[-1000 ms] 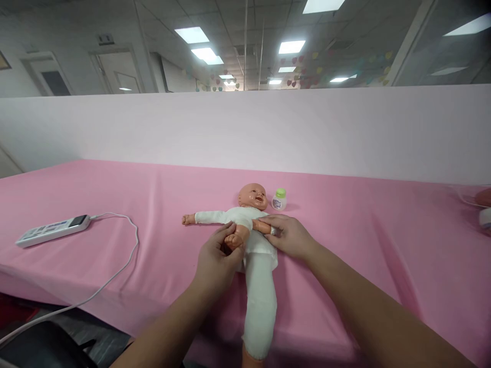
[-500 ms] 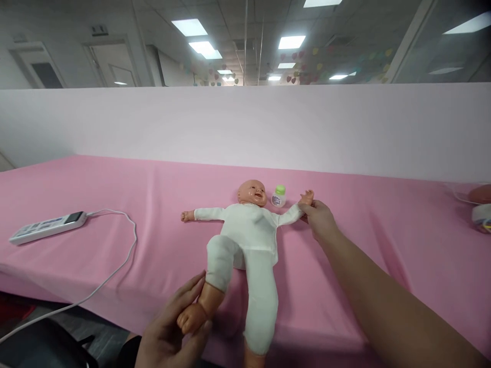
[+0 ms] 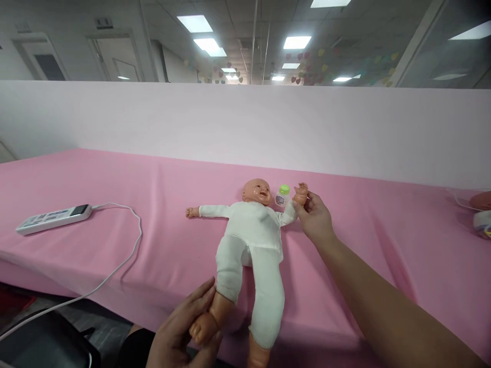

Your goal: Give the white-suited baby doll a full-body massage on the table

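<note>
A baby doll with a white cloth body lies on its back on the pink-covered surface, head away from me. My left hand is closed around the doll's foot and ankle on the left side of the view. My right hand grips the doll's wrist on the right side, bending that arm up at the elbow. The doll's other arm stretches out flat to the left, and its other leg points towards me. A small clear bottle with a green cap stands beside the doll's head, close to the raised hand.
A white power strip lies on the left, its cable trailing over the front edge. A dark chair is at the lower left. A white low wall runs along the back. Partly visible objects sit at the far right.
My right hand has brought the doll's held wrist inward and up, bending the arm more. The leg in my left hand is straighter, lying lower at the knee. The view has shifted slightly.
</note>
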`<action>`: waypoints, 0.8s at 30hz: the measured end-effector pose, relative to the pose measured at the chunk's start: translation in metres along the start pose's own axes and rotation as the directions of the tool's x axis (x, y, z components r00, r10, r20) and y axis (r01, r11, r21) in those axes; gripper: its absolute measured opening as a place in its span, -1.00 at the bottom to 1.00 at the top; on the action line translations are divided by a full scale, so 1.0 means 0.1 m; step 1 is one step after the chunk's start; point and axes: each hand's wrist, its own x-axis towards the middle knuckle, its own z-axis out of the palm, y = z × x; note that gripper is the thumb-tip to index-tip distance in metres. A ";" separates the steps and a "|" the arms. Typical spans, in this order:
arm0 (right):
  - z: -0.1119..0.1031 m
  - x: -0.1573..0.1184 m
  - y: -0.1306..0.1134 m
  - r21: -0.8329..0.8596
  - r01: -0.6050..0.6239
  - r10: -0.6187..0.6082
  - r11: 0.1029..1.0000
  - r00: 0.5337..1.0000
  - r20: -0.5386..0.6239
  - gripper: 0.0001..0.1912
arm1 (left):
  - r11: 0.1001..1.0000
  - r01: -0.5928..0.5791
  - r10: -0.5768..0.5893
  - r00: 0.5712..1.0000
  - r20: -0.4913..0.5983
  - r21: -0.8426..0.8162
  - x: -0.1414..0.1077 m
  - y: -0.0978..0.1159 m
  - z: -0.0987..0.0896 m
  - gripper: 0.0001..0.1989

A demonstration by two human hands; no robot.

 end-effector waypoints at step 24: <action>0.25 -0.27 -0.23 -0.117 0.400 -0.341 0.909 0.876 0.341 -0.54 | 0.962 0.150 -0.151 0.988 0.011 -0.228 0.88 0.40 0.54 -0.36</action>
